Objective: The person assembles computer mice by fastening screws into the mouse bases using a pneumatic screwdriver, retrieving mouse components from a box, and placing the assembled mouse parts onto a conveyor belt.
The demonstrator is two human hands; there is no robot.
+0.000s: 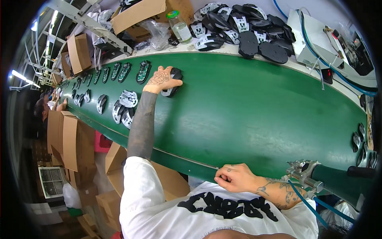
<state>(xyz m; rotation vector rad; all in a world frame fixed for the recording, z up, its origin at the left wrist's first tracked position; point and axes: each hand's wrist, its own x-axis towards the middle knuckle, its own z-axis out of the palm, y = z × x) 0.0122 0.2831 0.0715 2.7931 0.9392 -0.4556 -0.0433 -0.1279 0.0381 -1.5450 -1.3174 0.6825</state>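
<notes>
My left hand [161,79] reaches out to the far side of the green belt [246,107]. Its thumb and fingers close around a black-and-grey mouse shell [175,75], partly hidden under the hand. Left of that hand lies a shell with a green circuit board [143,71]. Nearer my forearm, several grey-and-black mouse shells [128,98] sit in a small cluster. My right hand [234,178] rests at the belt's near edge with fingers curled in; whether it holds anything is hidden.
A heap of mouse shells [242,24] lies on the back ledge beside a green-lidded jar [179,28]. A metal fixture with blue hoses [304,175] stands by my right forearm. Cardboard boxes [75,143] stand at the near left. More shells [360,143] lie far right.
</notes>
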